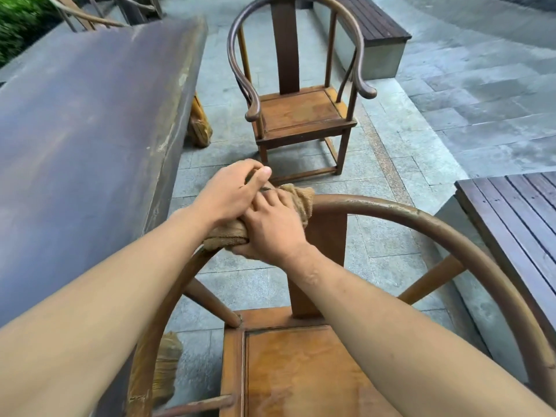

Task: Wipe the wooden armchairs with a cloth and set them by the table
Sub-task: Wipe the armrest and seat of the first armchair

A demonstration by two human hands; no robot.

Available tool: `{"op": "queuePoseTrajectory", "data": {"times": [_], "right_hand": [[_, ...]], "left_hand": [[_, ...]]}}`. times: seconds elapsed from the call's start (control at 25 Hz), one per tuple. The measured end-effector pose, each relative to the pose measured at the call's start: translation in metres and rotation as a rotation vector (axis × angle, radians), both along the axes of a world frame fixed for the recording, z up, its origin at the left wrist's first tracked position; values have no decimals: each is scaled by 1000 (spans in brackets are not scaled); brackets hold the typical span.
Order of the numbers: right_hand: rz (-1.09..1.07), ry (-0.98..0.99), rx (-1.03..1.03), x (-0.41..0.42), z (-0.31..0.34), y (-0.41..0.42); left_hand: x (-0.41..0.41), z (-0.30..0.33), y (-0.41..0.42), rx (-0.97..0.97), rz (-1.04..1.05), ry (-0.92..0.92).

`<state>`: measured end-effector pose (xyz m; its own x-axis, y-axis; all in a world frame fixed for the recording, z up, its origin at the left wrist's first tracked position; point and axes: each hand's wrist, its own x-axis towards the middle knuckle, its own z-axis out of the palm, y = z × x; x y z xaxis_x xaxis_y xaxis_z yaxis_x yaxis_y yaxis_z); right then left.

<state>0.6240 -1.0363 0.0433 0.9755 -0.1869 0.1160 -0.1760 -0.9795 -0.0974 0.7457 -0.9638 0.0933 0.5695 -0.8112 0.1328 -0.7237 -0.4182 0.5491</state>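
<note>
Head view. Near armchair (391,212): curved top rail under both hands. Cloth (298,197), tan, wrapped on the rail. Right hand (270,227) clamped around cloth and rail; left hand (231,194) curled over it, touching. Far armchair (301,112): standing apart. Table (90,130): left.

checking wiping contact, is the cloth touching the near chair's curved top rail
Touching. The head view shows the cloth draped over the near chair's rail, pressed down under the right hand.
</note>
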Motion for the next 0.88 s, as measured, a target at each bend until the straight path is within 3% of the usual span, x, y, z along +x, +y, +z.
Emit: {"op": "queuePoseTrajectory", "data": {"times": [0.08, 0.2, 0.28, 0.36, 0.44, 0.76, 0.88], "right_hand": [[-40, -145, 21, -15, 5, -15], [-178, -202, -23, -46, 6, -57], [-269, -182, -36, -64, 7, -85], [-336, -145, -27, -81, 5, -106], [-388, -142, -10, -101, 1, -126], [-769, -205, 211, -236, -30, -178], [-951, -247, 332, -309, -56, -175]], "left_hand": [[3, -10, 35, 1, 122, 44], [-22, -34, 58, 225, 56, 94], [-37, -48, 48, 370, 60, -103], [-44, -52, 28, 377, 160, -314], [-50, -51, 7, 379, 182, -368], [-95, -35, -84, 444, -18, -483], [-156, -40, -148, 403, -213, -599]]}}
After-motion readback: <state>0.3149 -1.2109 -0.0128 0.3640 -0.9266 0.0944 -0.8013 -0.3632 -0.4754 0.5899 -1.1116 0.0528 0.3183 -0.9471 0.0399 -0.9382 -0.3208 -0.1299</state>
